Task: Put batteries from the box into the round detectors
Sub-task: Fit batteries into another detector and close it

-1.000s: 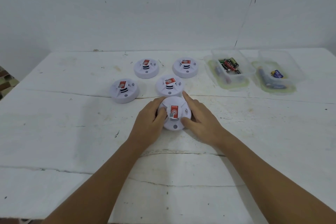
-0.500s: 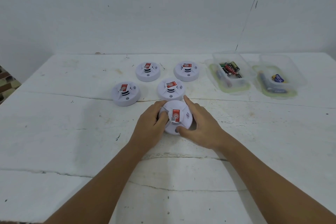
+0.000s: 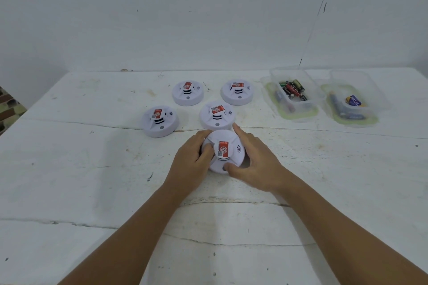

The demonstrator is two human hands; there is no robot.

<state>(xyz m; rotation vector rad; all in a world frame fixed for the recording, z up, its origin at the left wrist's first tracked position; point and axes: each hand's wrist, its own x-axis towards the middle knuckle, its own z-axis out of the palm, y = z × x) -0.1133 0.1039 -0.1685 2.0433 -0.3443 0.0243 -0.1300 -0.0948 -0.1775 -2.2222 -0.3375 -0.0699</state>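
Observation:
The nearest round white detector [image 3: 228, 146], with a red label on top, lies on the white table [image 3: 92, 180]. My left hand [image 3: 192, 159] grips its left side, thumb on the top. My right hand [image 3: 252, 162] holds its right side, forefinger stretched along the far edge and thumb on the near rim. Several more white detectors stand behind: one [image 3: 217, 115] just beyond, one [image 3: 160, 121] to the left, two at the back [image 3: 187, 92] [image 3: 237, 91]. A clear box [image 3: 294, 92] at the back right holds several batteries [image 3: 292, 89].
A second clear box [image 3: 354, 104] with a blue and yellow battery stands to the right of the first. The white wall rises behind the table. The table's left edge shows a patterned floor beyond it.
My right thumb has slid round to the detector's near rim and the detector has turned slightly. The view has tilted a little, so everything sits lower in frame.

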